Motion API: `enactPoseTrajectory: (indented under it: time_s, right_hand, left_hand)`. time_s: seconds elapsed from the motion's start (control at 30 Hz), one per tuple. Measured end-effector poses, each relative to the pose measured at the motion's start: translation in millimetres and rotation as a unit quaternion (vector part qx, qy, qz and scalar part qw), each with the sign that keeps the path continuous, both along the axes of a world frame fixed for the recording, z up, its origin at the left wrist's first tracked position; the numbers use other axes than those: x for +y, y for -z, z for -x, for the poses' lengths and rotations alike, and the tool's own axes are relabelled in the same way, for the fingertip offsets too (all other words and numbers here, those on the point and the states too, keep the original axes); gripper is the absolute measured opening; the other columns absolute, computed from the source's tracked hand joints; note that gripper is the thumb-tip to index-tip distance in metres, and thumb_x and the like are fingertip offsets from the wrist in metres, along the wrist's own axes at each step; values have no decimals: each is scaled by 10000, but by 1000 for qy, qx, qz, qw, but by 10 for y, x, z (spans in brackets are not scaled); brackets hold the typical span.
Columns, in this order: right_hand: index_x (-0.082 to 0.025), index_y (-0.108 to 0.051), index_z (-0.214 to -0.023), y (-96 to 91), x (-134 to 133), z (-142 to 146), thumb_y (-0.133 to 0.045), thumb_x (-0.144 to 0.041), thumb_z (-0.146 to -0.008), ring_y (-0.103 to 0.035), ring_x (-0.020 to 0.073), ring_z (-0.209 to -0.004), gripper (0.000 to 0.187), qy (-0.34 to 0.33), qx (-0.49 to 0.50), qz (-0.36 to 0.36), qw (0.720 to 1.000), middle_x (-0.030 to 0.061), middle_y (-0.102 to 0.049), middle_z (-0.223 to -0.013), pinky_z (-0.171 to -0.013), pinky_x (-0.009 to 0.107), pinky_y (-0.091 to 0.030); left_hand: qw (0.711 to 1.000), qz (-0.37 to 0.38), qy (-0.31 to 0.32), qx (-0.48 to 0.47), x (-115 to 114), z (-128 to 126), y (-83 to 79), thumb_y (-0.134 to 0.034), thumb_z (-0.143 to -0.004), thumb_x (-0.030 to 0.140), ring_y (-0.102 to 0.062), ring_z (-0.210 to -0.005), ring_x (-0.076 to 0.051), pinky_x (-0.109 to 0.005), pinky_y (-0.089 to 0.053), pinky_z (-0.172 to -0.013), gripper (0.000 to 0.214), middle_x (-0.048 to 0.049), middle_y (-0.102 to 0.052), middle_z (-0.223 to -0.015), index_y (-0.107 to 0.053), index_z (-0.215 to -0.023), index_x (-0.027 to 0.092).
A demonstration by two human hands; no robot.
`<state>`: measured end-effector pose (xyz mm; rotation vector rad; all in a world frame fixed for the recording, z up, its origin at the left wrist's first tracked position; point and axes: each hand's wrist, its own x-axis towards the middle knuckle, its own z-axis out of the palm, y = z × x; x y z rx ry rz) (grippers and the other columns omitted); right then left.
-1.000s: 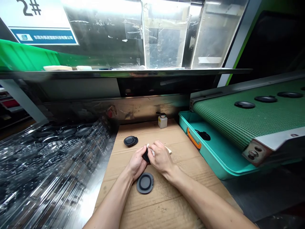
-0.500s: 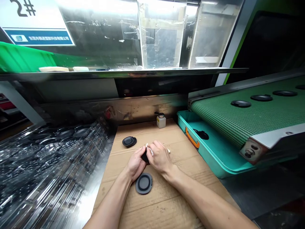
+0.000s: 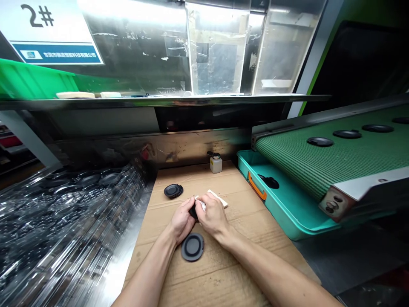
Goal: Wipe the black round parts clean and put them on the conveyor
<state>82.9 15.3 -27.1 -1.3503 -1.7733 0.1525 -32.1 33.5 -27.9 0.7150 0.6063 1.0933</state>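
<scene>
Here we go, I was looking through the one head-worn camera, aimed forward and down from close above the left hand (image 3: 182, 221) and right hand (image 3: 213, 217), over the cardboard sheet (image 3: 204, 285), with the green conveyor belt (image 3: 335, 166) off to the right.

On the cardboard (image 3: 150, 230), a part (image 3: 193, 212) sits between the left hand (image 3: 182, 221) and right hand (image 3: 212, 217). A disc (image 3: 192, 247) lies in front of them, a stack of discs (image 3: 173, 191) to the left, and a strip (image 3: 219, 198) behind. A bottle (image 3: 216, 164) stands at the back edge. Rightward, a tray (image 3: 287, 209) sits below a conveyor (image 3: 332, 162); stacked clear trays (image 3: 73, 213) lie leftward.
</scene>
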Motion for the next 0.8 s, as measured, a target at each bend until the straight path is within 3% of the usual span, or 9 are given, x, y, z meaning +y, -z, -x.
enactPoseTrajectory:
  time_s: [0.13,0.3,0.5,0.8]
  right_hand:
    - [-190,-651,-882,-18,-43,-1,-470,-198,-874,-580,155,-845,181,-24,-10,-5,1000,55,-624,-910,-784,242,-420]
    - [-196,-645,-886,-81,3,-131,-462,-241,-888,-569,159,-779,189,34,-16,-3,999,47,-602,-839,-721,248,-422]
    - [-203,-635,-959,-95,57,-221,-480,-247,-887,-580,160,-849,177,-40,-1,3,999,46,-621,-912,-774,245,-437]
    - [-197,-658,-920,-107,-12,-195,-496,-225,-877,-547,165,-808,169,-56,-60,-4,997,38,-589,-819,-738,261,-419]
  left_hand:
    - [1000,-6,10,8,3,2,-2,-587,-857,251,-630,-964,-206,-306,-479,-862,196,-102,-694,-1011,-672,-972,117]
    - [1000,0,21,-5,-15,-9,-23,-568,-869,271,-631,-965,-221,-335,-496,-832,226,-108,-685,-1035,-651,-1022,126]
    - [1000,17,22,-4,-28,-21,-56,-583,-857,280,-644,-914,-222,-332,-507,-786,201,-105,-689,-966,-639,-971,124]
    - [999,35,24,-3,-20,-14,-58,-615,-832,293,-651,-844,-206,-317,-507,-764,187,-95,-691,-877,-644,-887,117]
